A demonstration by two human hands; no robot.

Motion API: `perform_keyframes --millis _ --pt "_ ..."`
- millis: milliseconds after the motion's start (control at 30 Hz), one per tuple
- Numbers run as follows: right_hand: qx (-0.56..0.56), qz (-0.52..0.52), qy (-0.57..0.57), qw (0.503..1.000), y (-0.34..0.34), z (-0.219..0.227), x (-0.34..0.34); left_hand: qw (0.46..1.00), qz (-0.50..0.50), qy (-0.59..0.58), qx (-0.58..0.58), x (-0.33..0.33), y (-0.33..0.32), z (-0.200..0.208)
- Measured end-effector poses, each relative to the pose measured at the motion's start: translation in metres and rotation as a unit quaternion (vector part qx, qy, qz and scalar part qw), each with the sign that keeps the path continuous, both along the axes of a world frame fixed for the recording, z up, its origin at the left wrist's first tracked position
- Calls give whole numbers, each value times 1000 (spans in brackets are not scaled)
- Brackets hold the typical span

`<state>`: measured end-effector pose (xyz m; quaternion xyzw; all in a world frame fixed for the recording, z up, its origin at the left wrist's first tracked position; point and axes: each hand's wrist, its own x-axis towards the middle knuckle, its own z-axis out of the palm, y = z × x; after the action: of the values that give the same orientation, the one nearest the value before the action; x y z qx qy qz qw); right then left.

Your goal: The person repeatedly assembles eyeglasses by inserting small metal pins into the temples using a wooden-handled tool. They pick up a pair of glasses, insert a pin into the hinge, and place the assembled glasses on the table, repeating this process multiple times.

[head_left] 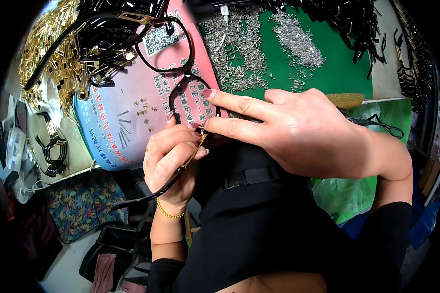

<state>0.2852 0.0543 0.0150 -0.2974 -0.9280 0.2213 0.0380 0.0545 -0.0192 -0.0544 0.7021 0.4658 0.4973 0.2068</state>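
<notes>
A black eyeglass frame (192, 63), with clear openings and gold trim at its hinges, is held tilted over the table's front edge. My left hand (173, 156) is closed around the near hinge end, pinching the gold-trimmed temple (154, 195) that runs down past my wrist. My right hand (298, 127) has its index and middle fingers on the near rim and hinge; its thumb is hidden. Under these fingers shows a slim dark shaft (243, 117), its kind unclear. The other temple (73, 34) reaches out to the far left.
Gold hinge pieces (49, 58) and black temples (107, 34) are heaped at the far left. Small screws (239, 53) and silver bits (298, 44) cover a green mat (347, 73). Loose metal pieces lie on a printed sheet (112, 146). A yellow textured piece (346, 100) is beside my right hand.
</notes>
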Motion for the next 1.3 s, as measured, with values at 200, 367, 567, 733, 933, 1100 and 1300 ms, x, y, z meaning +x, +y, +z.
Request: perform_keyframes --millis 200,367,567,733,933,1100,1300 --pt "3 0 -2 1000 1 0 1 998 -7 55 -2 0 2 9" --pt "-15 5 -7 1000 1 0 2 993 -4 112 -29 5 3 19" --pt "-33 21 -6 999 8 2 6 993 -20 110 -47 1 6 19" --pt "-6 27 -16 999 4 0 4 995 -21 89 -49 -2 -4 9" --pt "194 37 15 980 4 -20 -6 997 3 27 -74 -4 -9 3" --pt "217 50 46 974 5 -16 -6 996 6 -9 -91 -10 -12 -5" --pt "152 -53 -23 987 9 13 29 992 73 100 -16 6 -11 -11"
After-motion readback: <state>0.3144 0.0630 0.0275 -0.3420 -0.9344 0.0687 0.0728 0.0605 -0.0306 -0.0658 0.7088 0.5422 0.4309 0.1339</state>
